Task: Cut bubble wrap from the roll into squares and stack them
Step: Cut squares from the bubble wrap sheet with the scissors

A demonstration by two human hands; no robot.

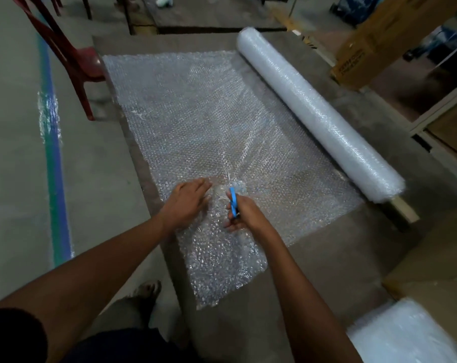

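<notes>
So we've got the bubble wrap sheet (196,121) rolled out flat on a brown mat (334,255) on the floor, and it's joined to the roll (316,111), which lies along the sheet's right edge. Our left hand (187,203) is flat on the wrap with the fingers straight, pressing it down near the front of the sheet. Right beside it, our right hand (244,214) grips the blue scissors (233,201), fingers curled round the handles, blades pointing away from us into the wrap. We can't really make out the blades themselves, the plastic is bunched and shiny there. A narrower strip of wrap hangs toward us under both hands.

Down in the bottom right corner there's a pile of bubble wrap (402,334) sitting next to a cardboard box (436,273). A red plastic chair (73,58) stands at the far left corner of the mat, and a green and blue floor line (53,142) runs past on the left. A bare foot (146,290) shows near our knee.
</notes>
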